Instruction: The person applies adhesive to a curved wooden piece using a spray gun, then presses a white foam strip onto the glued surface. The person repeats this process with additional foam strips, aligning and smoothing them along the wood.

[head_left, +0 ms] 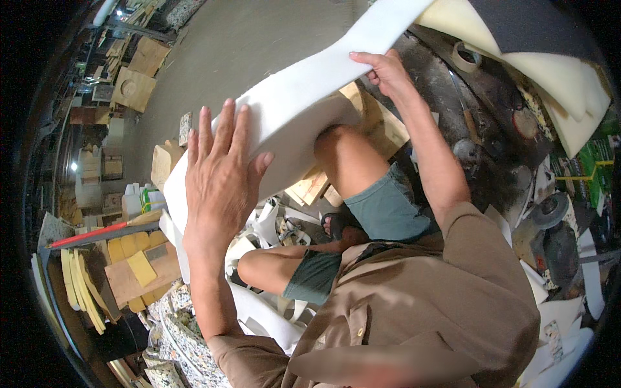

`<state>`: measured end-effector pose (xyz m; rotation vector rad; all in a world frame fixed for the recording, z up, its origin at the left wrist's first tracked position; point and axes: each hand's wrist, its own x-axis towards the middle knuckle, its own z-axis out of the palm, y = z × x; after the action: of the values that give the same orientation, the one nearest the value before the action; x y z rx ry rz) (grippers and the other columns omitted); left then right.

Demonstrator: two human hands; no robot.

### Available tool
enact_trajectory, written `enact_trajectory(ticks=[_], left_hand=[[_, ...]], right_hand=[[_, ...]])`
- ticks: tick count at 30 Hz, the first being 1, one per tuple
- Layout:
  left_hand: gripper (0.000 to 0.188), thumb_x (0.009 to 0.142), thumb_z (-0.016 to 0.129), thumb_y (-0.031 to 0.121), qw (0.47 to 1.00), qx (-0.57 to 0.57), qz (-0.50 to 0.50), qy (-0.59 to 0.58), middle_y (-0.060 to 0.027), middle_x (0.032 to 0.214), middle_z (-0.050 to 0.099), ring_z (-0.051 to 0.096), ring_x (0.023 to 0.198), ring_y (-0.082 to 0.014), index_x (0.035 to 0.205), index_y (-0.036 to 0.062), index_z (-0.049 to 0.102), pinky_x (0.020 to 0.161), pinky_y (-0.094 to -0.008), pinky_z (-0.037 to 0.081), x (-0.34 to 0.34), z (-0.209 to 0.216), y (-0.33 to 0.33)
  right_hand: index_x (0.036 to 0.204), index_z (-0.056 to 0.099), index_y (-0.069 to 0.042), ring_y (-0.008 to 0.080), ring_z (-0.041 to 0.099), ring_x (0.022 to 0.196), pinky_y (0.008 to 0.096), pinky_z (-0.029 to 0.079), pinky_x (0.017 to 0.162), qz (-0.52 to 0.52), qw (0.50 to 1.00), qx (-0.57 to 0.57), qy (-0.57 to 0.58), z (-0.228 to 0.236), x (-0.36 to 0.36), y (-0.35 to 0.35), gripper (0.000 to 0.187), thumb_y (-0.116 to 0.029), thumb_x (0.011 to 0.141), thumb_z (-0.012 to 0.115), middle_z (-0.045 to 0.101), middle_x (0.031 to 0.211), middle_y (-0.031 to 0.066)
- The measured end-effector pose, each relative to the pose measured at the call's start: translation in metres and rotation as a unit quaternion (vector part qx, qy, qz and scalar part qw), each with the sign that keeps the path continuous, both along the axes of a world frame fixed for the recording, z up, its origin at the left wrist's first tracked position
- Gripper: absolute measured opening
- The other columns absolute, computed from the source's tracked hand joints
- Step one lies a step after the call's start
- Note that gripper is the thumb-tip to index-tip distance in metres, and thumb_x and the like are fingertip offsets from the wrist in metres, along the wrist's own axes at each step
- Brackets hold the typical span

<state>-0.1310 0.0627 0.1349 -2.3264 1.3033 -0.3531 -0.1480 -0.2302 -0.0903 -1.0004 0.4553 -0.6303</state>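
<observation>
A long white strip (310,74), which looks like foam sheet, runs from near my left knee up to the top right. It lies over a curved, pale block (291,155) that is in its shadow, close to my raised knee. My left hand (222,171) lies flat on the strip's lower left part, fingers stretched and thumb out to the side. At the strip's near edge, farther right, my right hand (387,72) pinches it, thumb on top and fingers curled beneath. Whether the strip is joined to the block, I cannot tell.
Cream and black foam sheets (550,71) hang at the upper right. A tape roll (466,57) and a wooden-handled tool (471,123) lie on the dark surface below them. Wooden boards (132,90), a red bar (90,235) and speckled foam (187,330) are at the left.
</observation>
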Motion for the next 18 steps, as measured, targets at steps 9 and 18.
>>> enact_trajectory(ticks=[9, 18], left_hand=[[0.055, 0.102, 0.051, 0.038, 0.999, -0.009, -0.012, 0.028, -0.0097, 0.158, 0.039, 0.03, 0.149, -0.0328, 0.152, 0.0163, 0.042, 0.124, -0.047, 0.023, 0.006, -0.029, -0.059], [0.052, 0.102, 0.051, 0.038, 1.0, 0.0, -0.006, -0.003, -0.0074, 0.159, 0.038, 0.031, 0.149, -0.0329, 0.151, 0.0241, 0.044, 0.123, -0.0475, 0.025, 0.005, -0.034, -0.057]], right_hand=[[0.089, 0.065, 0.002, 0.0092, 0.056, 0.051, 0.0205, 0.04, 0.04, 0.001, 1.0, 0.0, 0.006, 0.002, -0.009, -0.008, 0.026, -0.014, 0.075, 0.08, 0.067, 0.075, 0.0091], [0.087, 0.064, -0.001, 0.0035, 0.043, 0.045, 0.0188, 0.029, 0.036, -0.009, 0.999, 0.047, -0.014, -0.014, 0.0, 0.016, 0.024, -0.014, 0.076, 0.081, 0.064, 0.073, 0.0043]])
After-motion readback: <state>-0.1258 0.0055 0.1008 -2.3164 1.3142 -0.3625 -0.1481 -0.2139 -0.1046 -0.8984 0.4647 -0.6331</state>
